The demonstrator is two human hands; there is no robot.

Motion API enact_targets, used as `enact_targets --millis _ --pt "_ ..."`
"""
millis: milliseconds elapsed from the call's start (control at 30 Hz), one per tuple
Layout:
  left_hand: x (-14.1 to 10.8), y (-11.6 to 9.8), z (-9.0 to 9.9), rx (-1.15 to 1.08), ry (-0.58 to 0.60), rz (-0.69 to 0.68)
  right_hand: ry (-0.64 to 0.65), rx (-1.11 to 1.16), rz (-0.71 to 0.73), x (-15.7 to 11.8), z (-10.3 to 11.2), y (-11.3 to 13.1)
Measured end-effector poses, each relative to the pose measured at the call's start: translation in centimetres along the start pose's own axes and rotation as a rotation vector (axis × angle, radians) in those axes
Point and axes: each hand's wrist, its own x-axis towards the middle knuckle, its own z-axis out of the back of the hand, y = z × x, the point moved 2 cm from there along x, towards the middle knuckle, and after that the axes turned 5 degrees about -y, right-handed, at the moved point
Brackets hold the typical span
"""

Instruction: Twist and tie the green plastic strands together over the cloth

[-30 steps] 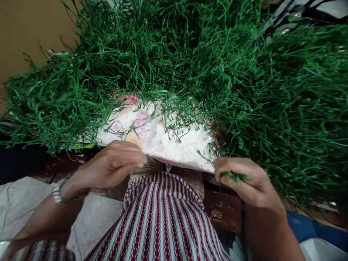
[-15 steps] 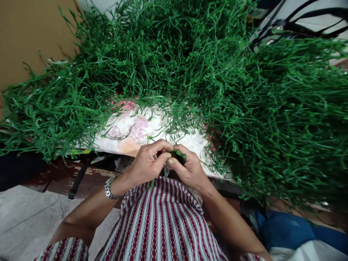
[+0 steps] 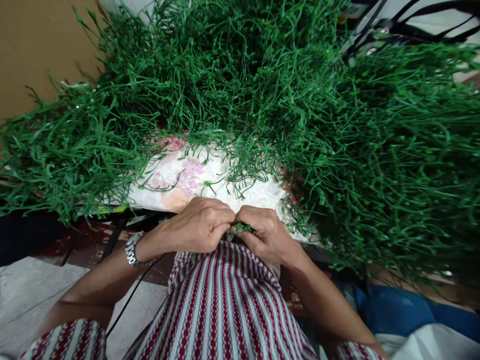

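Note:
My left hand point(image 3: 206, 225), with a metal-banded watch point(image 3: 132, 248) on its wrist, is closed just above my lap, fingertips against those of the other hand. A bit of green stem point(image 3: 194, 256) shows under its palm side; the rest is hidden by the fingers. Closed around a small bunch of short green stems point(image 3: 243, 227) is my right hand point(image 3: 268, 231), thumb pressing from below. Beyond both hands lies a big heap of thin green stems with small knobbed tips point(image 3: 225, 90). Whether they are real or plastic I cannot tell.
The heap spreads over a flower-patterned white cloth point(image 3: 187, 175), with a few loose stems on it. A worn dark-red wooden edge point(image 3: 86, 247) runs in front. Blue cloth or bags point(image 3: 397, 310) lie at lower right. Black straps point(image 3: 442, 20) are at upper right.
My left hand has turned over and closed, its knuckles now up and its wrist farther left. My right fingers have curled tighter around the green bunch. The heap stays the same.

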Motion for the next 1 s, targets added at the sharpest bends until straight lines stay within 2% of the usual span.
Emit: enact_targets --millis 133,200,267,333,400,467,500,600,767,867,1000 --pt "0.1 -0.4 0.3 -0.043 0.175 -0.118 0.209 0.005 0.136 -0.4 -0.1 -0.2" --pt "0.0 -0.6 0.7 -0.07 0.259 -0.162 0.315 -0.023 0.139 -0.8 0.1 -0.4" --pt "-0.1 -0.4 1.3 -0.106 0.276 -0.176 0.345 -0.05 0.124 -1.1 0.8 -0.5" --pt "-0.1 0.0 1.9 -0.148 0.192 -0.125 0.245 -0.065 0.086 -1.0 1.8 -0.5" --pt "0.1 0.6 2.1 -0.2 0.072 -0.029 0.056 -0.085 0.042 -0.7 2.7 -0.5" --pt "0.3 1.0 1.7 -0.269 -0.004 0.077 -0.099 -0.07 0.013 -0.2 3.0 -0.5" --pt "0.4 1.2 1.4 -0.307 -0.03 0.128 -0.137 -0.029 0.007 -0.1 2.7 -0.5" --pt "0.5 1.3 0.2 -0.394 -0.11 0.247 -0.156 0.149 -0.063 0.2 1.0 -0.6" --pt "0.2 1.3 -1.2 -0.392 -0.283 0.376 -0.197 0.38 -0.359 -0.6 -1.9 -1.1" --pt "0.2 1.1 -1.8 -0.388 -0.385 0.373 -0.249 0.488 -0.45 -0.9 -2.8 -1.5" --pt "0.5 0.5 -2.1 -0.494 -0.454 0.295 -0.251 0.627 -0.451 -0.9 -3.5 -1.8"
